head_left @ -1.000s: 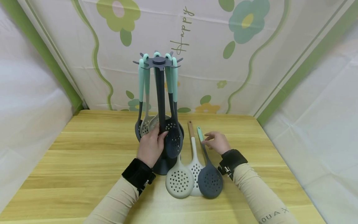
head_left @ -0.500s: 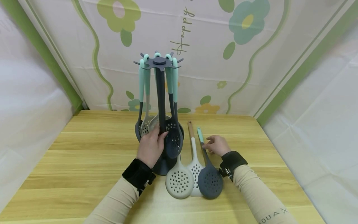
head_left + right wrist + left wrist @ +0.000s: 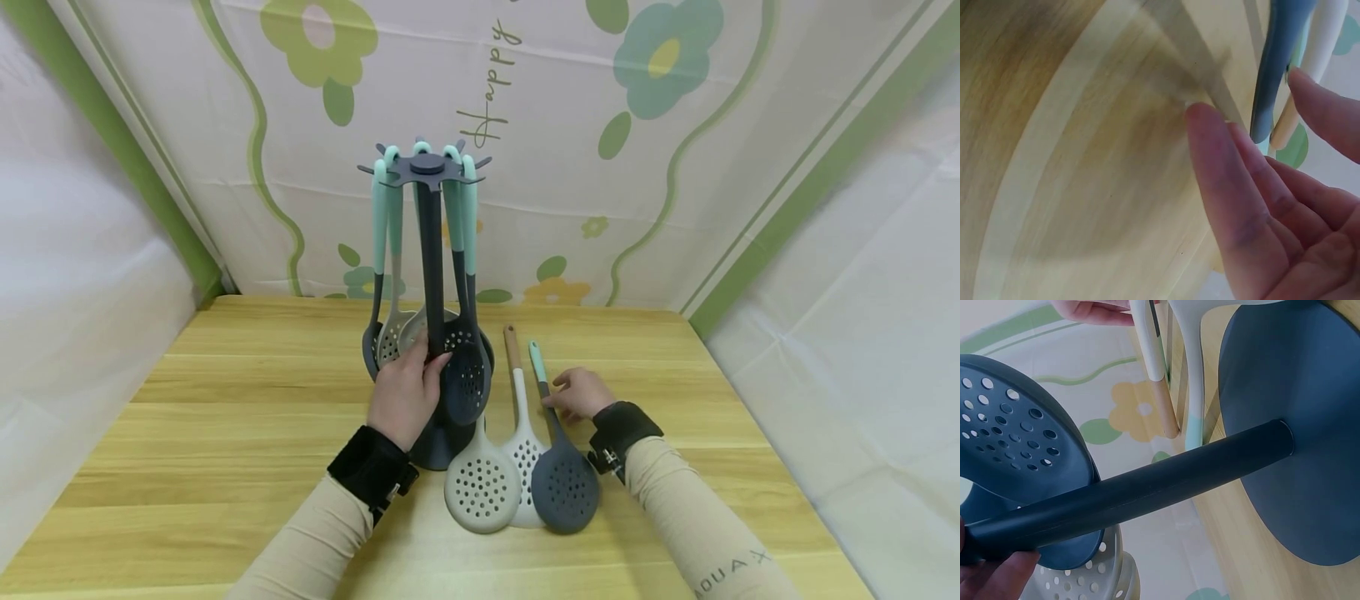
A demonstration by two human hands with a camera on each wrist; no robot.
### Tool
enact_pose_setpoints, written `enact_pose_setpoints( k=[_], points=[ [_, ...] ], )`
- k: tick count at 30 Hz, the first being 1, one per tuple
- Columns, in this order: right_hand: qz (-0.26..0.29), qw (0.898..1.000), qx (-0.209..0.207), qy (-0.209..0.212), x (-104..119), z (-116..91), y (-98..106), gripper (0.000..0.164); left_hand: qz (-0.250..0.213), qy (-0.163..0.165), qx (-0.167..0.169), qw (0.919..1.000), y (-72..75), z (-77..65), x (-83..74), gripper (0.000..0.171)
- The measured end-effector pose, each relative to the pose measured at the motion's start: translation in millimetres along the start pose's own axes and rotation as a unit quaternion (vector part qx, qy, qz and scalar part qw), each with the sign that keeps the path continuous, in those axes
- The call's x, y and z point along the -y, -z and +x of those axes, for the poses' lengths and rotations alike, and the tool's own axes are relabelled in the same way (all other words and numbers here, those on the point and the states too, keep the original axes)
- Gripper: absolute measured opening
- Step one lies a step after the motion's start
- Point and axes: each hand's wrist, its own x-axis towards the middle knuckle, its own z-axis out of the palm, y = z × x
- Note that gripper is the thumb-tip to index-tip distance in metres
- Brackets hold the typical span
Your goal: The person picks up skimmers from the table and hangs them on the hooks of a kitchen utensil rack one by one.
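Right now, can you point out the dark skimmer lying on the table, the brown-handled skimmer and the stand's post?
Dark skimmer (image 3: 564, 456): head view, upper edge of its round blade.
Brown-handled skimmer (image 3: 521, 400): head view, its white shaft.
Stand's post (image 3: 1132, 495): left wrist view, midway along its length.

Wood-grain tabletop (image 3: 225, 467), flower-printed backdrop (image 3: 540, 192) lettered "Happy", green edge bands (image 3: 114, 142), pale side panels (image 3: 862, 317), probably cloth

A cloth-walled booth (image 3: 840, 375): white side hangings (image 3: 75, 242) and a flowered back curtain (image 3: 555, 100) (lettered "Happy") border a wood-grain table (image 3: 225, 433).
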Motion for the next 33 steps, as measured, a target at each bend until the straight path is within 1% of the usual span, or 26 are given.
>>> enact_pose_setpoints(
  k=[7,11,20,27,33],
  points=[
    [-0.025,0.999,0.034,-0.016,1.9,2.6,-1.4,0.058,-0.002,0.004,0.003,1.0000,0.5,0.3,-1.4,0.028],
    [-0.030,0.998,0.046,-0.024,0.9,5.5,-3.0,0.059,0.001,0.002,0.000,1.0000,-0.5,-0.4,-0.1,0.027],
    [-0.035,0.998,0.048,-0.022,-2.9,13.5,-6.5,0.059,0.002,-0.002,-0.005,1.0000,-1.5,-0.7,1.6,0.027],
    [-0.049,0.998,0.044,-0.007,1.9,8.4,-6.4,0.054,0.003,-0.005,-0.005,1.0000,-0.5,-0.8,0.8,0.024],
    [-0.036,0.998,0.046,-0.013,1.7,7.7,-6.5,0.052,0.005,-0.004,-0.003,1.0000,0.0,-1.0,0.4,0.023]
  ],
)
